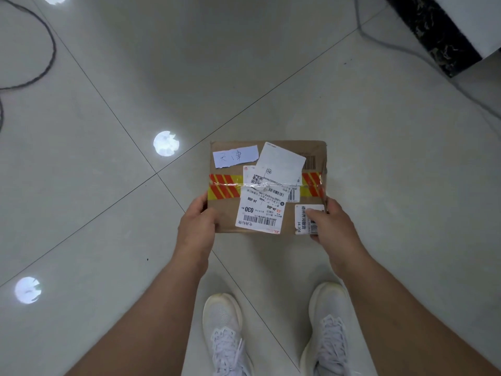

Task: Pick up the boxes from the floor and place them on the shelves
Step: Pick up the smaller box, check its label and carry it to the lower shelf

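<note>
Tiled floor [108,213] fills the view; no shelves in frame, so the placing spot can't be located from here. Dark cable [46,63] loops far left, a dark-edged plinth [439,36] sits far right, both well apart from the work.

Cardboard box [267,185] is dead ahead of the white shoes [225,335], centred between both arms, long axis running left-right. Can't tell whether it rests on the floor or is already clear of it.

Left hand [196,229] is closed on the near-left corner, thumb on top, other fingers hidden. Right hand [332,226] is closed on the near-right corner, thumb over a small label. Both equally near; grip is symmetric, so a straight lift looks fine.

Box: flat, brown, red-yellow striped tape [223,187] across the middle, several white shipping labels [261,213], one handwritten slip [235,156] far-left. Corners look slightly crushed.
</note>
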Demonstrator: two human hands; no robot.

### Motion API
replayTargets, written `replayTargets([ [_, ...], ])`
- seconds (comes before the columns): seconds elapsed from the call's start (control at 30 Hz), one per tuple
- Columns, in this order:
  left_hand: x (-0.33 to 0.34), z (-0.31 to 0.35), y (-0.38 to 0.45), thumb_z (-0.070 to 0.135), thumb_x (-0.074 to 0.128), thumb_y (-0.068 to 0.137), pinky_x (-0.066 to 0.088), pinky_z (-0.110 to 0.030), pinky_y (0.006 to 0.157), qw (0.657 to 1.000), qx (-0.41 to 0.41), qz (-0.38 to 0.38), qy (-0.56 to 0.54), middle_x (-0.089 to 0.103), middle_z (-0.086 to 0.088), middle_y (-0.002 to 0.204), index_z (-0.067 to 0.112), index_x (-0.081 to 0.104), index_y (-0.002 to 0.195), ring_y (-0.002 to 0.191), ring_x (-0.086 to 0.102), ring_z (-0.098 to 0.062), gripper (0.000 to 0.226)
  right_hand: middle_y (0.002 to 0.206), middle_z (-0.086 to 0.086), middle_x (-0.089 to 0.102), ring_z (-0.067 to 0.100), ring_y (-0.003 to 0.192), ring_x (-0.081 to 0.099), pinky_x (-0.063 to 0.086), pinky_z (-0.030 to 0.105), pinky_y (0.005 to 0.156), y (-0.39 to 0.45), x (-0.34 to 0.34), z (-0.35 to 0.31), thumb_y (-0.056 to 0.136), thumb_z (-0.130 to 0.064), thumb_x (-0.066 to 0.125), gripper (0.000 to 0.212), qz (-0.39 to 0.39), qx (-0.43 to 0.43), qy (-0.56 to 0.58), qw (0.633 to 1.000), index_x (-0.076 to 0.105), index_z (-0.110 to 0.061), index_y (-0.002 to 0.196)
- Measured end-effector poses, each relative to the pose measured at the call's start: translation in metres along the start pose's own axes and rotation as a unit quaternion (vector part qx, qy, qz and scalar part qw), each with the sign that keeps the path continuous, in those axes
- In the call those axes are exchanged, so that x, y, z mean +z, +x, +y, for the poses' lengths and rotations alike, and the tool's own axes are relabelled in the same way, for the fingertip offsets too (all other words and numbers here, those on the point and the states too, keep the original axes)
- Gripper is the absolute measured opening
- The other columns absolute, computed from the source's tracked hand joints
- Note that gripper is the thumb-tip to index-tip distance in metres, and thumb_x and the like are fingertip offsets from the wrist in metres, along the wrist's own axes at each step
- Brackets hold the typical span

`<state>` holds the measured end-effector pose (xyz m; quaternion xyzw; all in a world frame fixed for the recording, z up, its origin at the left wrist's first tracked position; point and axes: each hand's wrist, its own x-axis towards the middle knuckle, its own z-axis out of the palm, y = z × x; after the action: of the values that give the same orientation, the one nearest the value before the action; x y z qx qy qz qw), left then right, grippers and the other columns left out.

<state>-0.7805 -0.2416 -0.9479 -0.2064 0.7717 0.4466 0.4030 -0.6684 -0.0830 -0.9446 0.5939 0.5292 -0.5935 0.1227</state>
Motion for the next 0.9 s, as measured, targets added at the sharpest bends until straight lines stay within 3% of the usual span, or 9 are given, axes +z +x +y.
replayTargets([
  [0.2, 0.003, -0.009, 0.0, 0.014, 0.038, 0.085, 0.048, -0.031, 0.088, 1.0, 0.014, -0.007, 0.004, 0.072, 0.003, 0.102, 0.028, 0.064, 0.114, 0.102, 0.064, -0.017, 0.041, 0.097, -0.004, 0.064, 0.005, 0.083, 0.058, 0.045, 0.033, 0.082, 0.005, 0.0, 0.008, 0.09, -0.035, 0.046, 0.037, 0.003, -0.006, -0.001, 1.0, 0.05, -0.024, 0.126],
  [0.3, 0.004, -0.019, 0.006, 0.031, 0.039, 0.077, 0.045, -0.038, 0.099, 0.999, 0.013, -0.027, 0.011, 0.072, 0.006, 0.105, 0.036, 0.063, 0.111, 0.108, 0.062, -0.016, 0.041, 0.093, -0.005, 0.063, 0.008, 0.084, 0.058, 0.041, 0.032, 0.082, 0.011, 0.004, 0.014, 0.092, -0.044, 0.039, 0.039, -0.009, 0.005, 0.003, 1.0, 0.05, -0.024, 0.123],
  [0.4, 0.005, -0.033, 0.011, 0.049, 0.038, 0.082, 0.037, -0.041, 0.108, 0.998, 0.005, -0.056, 0.025, 0.068, 0.01, 0.111, 0.045, 0.059, 0.114, 0.114, 0.056, -0.012, 0.038, 0.104, 0.003, 0.067, 0.013, 0.09, 0.06, 0.04, 0.03, 0.08, 0.02, 0.004, 0.026, 0.091, -0.054, 0.029, 0.044, -0.017, 0.027, 0.008, 0.999, 0.056, -0.028, 0.113],
  [0.5, 0.006, -0.049, 0.015, 0.085, 0.027, 0.07, 0.024, -0.042, 0.116, 0.997, -0.003, -0.075, 0.006, 0.059, 0.009, 0.132, 0.046, 0.051, 0.129, 0.13, 0.044, -0.01, 0.075, 0.087, -0.004, 0.065, 0.003, 0.075, 0.055, 0.037, 0.019, 0.069, 0.029, -0.001, 0.041, 0.092, -0.057, 0.021, 0.05, -0.003, 0.031, 0.037, 0.999, 0.056, -0.027, 0.114],
  [0.57, 0.01, -0.06, 0.02, 0.097, 0.024, 0.054, 0.018, -0.045, 0.118, 0.997, -0.016, -0.075, -0.02, 0.056, 0.004, 0.139, 0.043, 0.052, 0.131, 0.136, 0.04, -0.013, 0.098, 0.089, -0.008, 0.061, 0.005, 0.082, 0.053, 0.034, 0.02, 0.087, 0.035, -0.001, 0.05, 0.093, -0.057, 0.019, 0.054, 0.006, 0.029, 0.056, 0.998, 0.051, -0.028, 0.125],
  [0.63, 0.015, -0.065, 0.023, 0.1, 0.024, 0.046, 0.019, -0.047, 0.118, 0.996, -0.022, -0.078, -0.034, 0.058, 0.001, 0.137, 0.04, 0.056, 0.128, 0.135, 0.041, -0.017, 0.106, 0.106, -0.003, 0.066, 0.011, 0.101, 0.056, 0.031, 0.028, 0.101, 0.036, 0.001, 0.055, 0.09, -0.061, 0.02, 0.06, -0.003, 0.027, 0.07, 0.997, 0.057, -0.027, 0.124],
  [0.7, 0.021, -0.064, 0.019, 0.101, 0.025, 0.044, 0.019, -0.047, 0.118, 0.996, -0.017, -0.077, -0.048, 0.06, -0.001, 0.135, 0.038, 0.058, 0.126, 0.134, 0.043, -0.018, 0.109, 0.103, 0.0, 0.07, 0.016, 0.107, 0.059, 0.033, 0.037, 0.108, 0.032, 0.001, 0.054, 0.088, -0.064, 0.024, 0.056, 0.0, 0.022, 0.086, 0.996, 0.066, -0.031, 0.104],
  [0.8, 0.022, -0.051, 0.004, 0.099, 0.023, 0.046, 0.019, -0.047, 0.118, 0.995, 0.001, -0.082, -0.052, 0.062, 0.002, 0.131, 0.039, 0.061, 0.122, 0.132, 0.045, -0.016, 0.104, 0.094, -0.001, 0.071, 0.017, 0.103, 0.06, 0.034, 0.039, 0.108, 0.022, -0.009, 0.046, 0.087, -0.064, 0.026, 0.052, 0.004, 0.016, 0.09, 0.996, 0.067, -0.032, 0.086],
  [0.9, 0.018, -0.031, -0.019, 0.098, 0.025, 0.05, 0.021, -0.045, 0.117, 0.994, 0.023, -0.083, -0.061, 0.065, 0.003, 0.128, 0.039, 0.064, 0.117, 0.13, 0.047, -0.016, 0.098, 0.094, -0.004, 0.069, 0.013, 0.099, 0.059, 0.035, 0.033, 0.101, 0.002, -0.024, 0.028, 0.089, -0.062, 0.024, 0.049, -0.011, -0.005, 0.095, 0.995, 0.065, -0.034, 0.086],
])
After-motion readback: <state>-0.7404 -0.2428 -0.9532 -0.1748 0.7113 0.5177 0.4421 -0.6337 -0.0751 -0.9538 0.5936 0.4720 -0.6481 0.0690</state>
